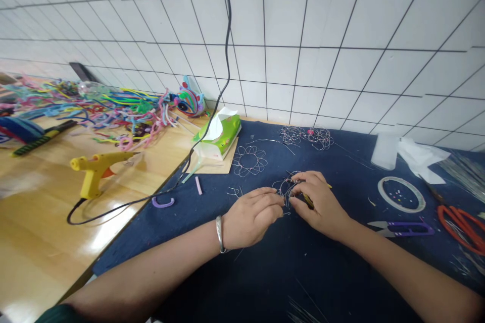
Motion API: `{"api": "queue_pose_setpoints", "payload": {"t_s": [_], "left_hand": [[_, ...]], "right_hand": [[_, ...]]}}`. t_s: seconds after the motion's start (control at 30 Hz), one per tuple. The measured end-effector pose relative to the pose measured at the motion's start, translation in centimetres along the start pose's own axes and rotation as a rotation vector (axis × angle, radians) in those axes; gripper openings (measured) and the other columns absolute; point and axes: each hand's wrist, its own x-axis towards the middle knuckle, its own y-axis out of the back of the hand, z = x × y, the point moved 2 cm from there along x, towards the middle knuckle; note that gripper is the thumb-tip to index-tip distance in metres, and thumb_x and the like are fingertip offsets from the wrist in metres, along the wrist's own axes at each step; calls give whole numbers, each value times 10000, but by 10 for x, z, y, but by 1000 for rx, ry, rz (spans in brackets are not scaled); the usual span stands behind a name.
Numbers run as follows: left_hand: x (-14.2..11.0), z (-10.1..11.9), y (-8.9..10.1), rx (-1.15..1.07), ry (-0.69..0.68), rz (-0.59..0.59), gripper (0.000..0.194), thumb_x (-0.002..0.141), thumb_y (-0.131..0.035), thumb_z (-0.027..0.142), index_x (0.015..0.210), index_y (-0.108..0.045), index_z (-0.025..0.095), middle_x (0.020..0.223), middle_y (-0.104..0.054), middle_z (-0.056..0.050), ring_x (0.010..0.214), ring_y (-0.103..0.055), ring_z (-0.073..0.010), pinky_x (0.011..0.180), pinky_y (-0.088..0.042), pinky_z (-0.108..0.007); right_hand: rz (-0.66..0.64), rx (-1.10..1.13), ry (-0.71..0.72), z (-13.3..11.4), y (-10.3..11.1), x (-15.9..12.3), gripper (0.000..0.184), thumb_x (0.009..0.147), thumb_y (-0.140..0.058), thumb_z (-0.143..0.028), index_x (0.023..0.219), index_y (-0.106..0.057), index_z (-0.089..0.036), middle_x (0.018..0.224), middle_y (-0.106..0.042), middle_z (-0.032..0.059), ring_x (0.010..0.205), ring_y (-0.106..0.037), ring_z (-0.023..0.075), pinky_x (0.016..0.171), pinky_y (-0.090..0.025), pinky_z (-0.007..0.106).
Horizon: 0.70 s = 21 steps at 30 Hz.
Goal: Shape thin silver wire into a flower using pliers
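Note:
My left hand (253, 216), a silver bangle at its wrist, pinches the near-left edge of a looped wire flower (282, 186) just above the dark blue cloth. At the flower's right side, my right hand (320, 204) has its fingers curled round a small tool with yellow handles, which looks like pliers (309, 202); most of it is hidden by the fingers. The fingertips of both hands almost meet at the wire. A finished-looking wire ring of loops (250, 161) lies beyond my left hand, and more beaded wire flowers (305, 136) lie farther back.
On the right are a white ring dish (382, 196) with beads, purple thread snips (411, 228) and orange-handled scissors (460, 229). A green tissue pack (223, 136) stands behind. A yellow glue gun (93, 174) and its black cord lie left, near heaped pipe cleaners (125, 111).

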Motion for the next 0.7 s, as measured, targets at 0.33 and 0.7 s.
{"api": "queue_pose_setpoints", "payload": {"t_s": [0.33, 0.7], "left_hand": [[1, -3, -4, -37, 126, -68, 199, 782, -386, 37, 923, -475, 145, 952, -599, -67, 900, -542, -161, 847, -454, -340], [6, -4, 0, -367, 412, 2, 121, 872, -374, 128, 873, -491, 159, 900, -563, -57, 879, -540, -136, 780, -449, -284]], "right_hand": [[29, 45, 4, 6, -2, 1, 108, 807, -494, -215, 788, -599, -204, 817, -609, 29, 811, -520, 158, 783, -403, 328], [-36, 275, -190, 7, -2, 1, 141, 777, -484, -153, 667, -561, -196, 706, -586, -10, 685, -529, 113, 660, -407, 254]]}}
